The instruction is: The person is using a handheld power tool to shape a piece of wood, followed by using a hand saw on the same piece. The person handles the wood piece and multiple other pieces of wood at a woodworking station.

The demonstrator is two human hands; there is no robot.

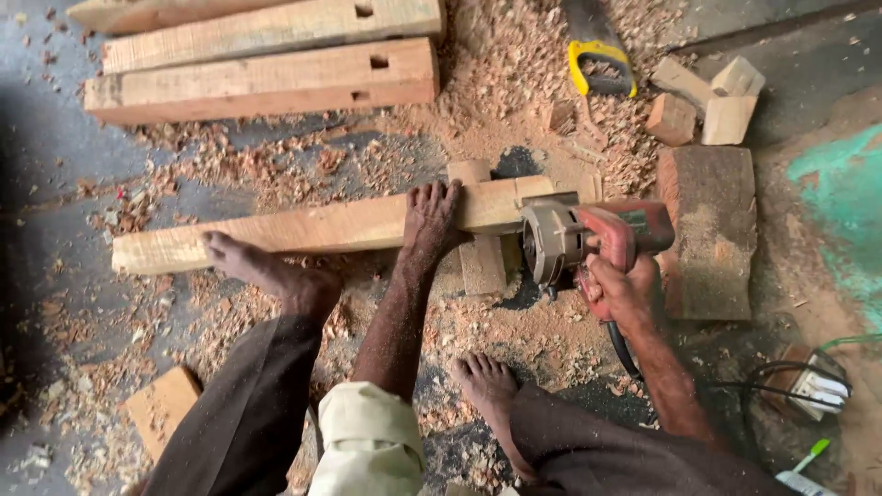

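Wooden beam (303,230), long and pale, lies across the floor (55,156) in the head view, from the left side to the middle of the picture, and its right end rests on a short wooden block (481,262) that stands crosswise under it. On this beam the left hand (432,219) is pressed flat, palm down, with the fingers (439,193) spread open and gripping nothing. A bare foot (253,264) is also set on the beam, further to the left, and the other bare foot (487,381) stands on the floor among the shavings. At the right end of the beam sits a red and grey power saw (583,239), touching the wood, and the right hand (625,289) holds its handle with the fingers closed around it. A black cable (625,349) goes down from the saw toward a small white socket box (813,381) at the right. Just right of the saw lies a thick dark slab of wood (712,230). Wood shavings (514,64) cover much of the floor. At the top left several more beams (266,83) with cut slots lie side by side, and at the top a hand saw with a yellow handle (597,60) lies near some small offcuts (712,101)
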